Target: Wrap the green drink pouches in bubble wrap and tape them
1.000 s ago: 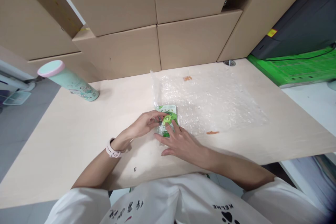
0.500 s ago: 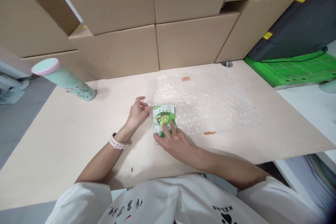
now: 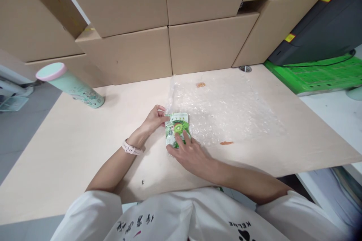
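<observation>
A small green and white packet (image 3: 181,124) with a kiwi picture lies on a sheet of bubble wrap (image 3: 226,109), near the sheet's left edge. My left hand (image 3: 157,116) is closed in a pinch on the left edge of the wrap, which it holds up and partly over the packet's left side. My right hand (image 3: 192,154) rests on the packet's lower part, its fingers spread and pressing it down. Those fingers cover the bottom of the packet.
A mint green tumbler (image 3: 76,86) with a pink-rimmed lid stands on the pale table (image 3: 70,150) at the left. Stacked cardboard boxes (image 3: 135,56) line the back. At the right are a green plastic crate (image 3: 319,75) and a dark grey case (image 3: 316,26).
My left hand has moved a little to the right, bringing the left edge of the bubble wrap up and over the packet's side. My right hand stays put.
</observation>
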Action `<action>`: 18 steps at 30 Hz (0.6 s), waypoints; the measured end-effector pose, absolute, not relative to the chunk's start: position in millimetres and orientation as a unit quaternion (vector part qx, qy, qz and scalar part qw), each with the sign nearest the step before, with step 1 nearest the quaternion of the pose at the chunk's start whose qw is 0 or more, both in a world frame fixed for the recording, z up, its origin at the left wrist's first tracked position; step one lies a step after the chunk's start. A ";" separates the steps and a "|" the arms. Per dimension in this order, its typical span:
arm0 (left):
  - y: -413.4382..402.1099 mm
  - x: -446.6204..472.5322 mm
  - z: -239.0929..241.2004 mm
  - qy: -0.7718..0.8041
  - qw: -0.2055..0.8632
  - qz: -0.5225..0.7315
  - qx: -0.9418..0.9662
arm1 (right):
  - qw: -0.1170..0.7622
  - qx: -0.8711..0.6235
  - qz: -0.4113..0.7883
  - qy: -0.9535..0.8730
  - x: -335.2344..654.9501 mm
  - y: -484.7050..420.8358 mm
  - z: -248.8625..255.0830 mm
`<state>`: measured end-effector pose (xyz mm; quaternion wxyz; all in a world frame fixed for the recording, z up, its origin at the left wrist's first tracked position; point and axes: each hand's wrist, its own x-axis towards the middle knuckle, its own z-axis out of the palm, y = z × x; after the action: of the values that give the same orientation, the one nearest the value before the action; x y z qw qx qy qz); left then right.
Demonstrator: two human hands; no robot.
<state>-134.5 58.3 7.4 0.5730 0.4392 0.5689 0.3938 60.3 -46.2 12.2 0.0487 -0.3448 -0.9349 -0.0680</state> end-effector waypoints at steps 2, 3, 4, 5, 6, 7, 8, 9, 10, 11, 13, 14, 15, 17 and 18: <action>59.8 -130.6 3.5 0.568 0.562 0.410 0.440 | 0.052 -0.354 -0.050 -0.933 59.7 -46.3 14.1; 59.9 -128.8 2.2 0.567 0.556 0.420 0.439 | 0.054 -0.358 -0.042 -0.931 59.5 -46.4 15.3; 59.6 -127.0 1.4 0.566 0.553 0.430 0.435 | 0.055 -0.363 -0.036 -0.929 59.3 -46.4 16.5; 59.0 -125.4 1.0 0.567 0.550 0.438 0.429 | 0.058 -0.368 -0.034 -0.927 59.1 -46.4 17.7; 58.2 -123.8 1.2 0.571 0.548 0.443 0.421 | 0.062 -0.372 -0.035 -0.925 58.8 -46.4 18.6; 57.3 -122.2 1.8 0.575 0.547 0.447 0.413 | 0.068 -0.377 -0.038 -0.923 58.4 -46.5 19.2; 56.4 -120.7 2.8 0.580 0.545 0.449 0.406 | 0.073 -0.380 -0.040 -0.921 57.8 -46.6 19.4; 55.5 -119.1 4.0 0.585 0.543 0.452 0.399 | 0.077 -0.384 -0.044 -0.919 56.9 -46.7 19.1; 54.7 -117.6 5.5 0.591 0.539 0.454 0.393 | 0.080 -0.390 -0.049 -0.916 55.9 -46.8 18.5; 54.0 -116.2 7.1 0.596 0.534 0.457 0.389 | 0.080 -0.397 -0.054 -0.913 54.7 -47.0 17.7; 53.1 -114.3 10.4 0.608 0.523 0.459 0.382 | 0.079 -0.409 -0.062 -0.907 52.7 -46.5 16.4; 52.8 -113.9 12.0 0.613 0.519 0.459 0.379 | 0.081 -0.414 -0.060 -0.905 52.5 -45.6 16.5; 52.6 -113.9 13.8 0.617 0.517 0.457 0.379 | 0.085 -0.419 -0.048 -0.903 53.2 -44.0 17.3; 52.0 -114.6 17.5 0.616 0.514 0.453 0.388 | 0.103 -0.430 0.008 -0.897 58.0 -38.1 21.6; 51.6 -115.0 19.7 0.613 0.508 0.452 0.403 | 0.118 -0.440 0.051 -0.889 62.3 -34.0 24.8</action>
<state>-115.0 51.6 19.7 0.5077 0.4035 0.6128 0.4516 62.3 -34.0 24.8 0.1185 -0.4396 -0.8889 0.0510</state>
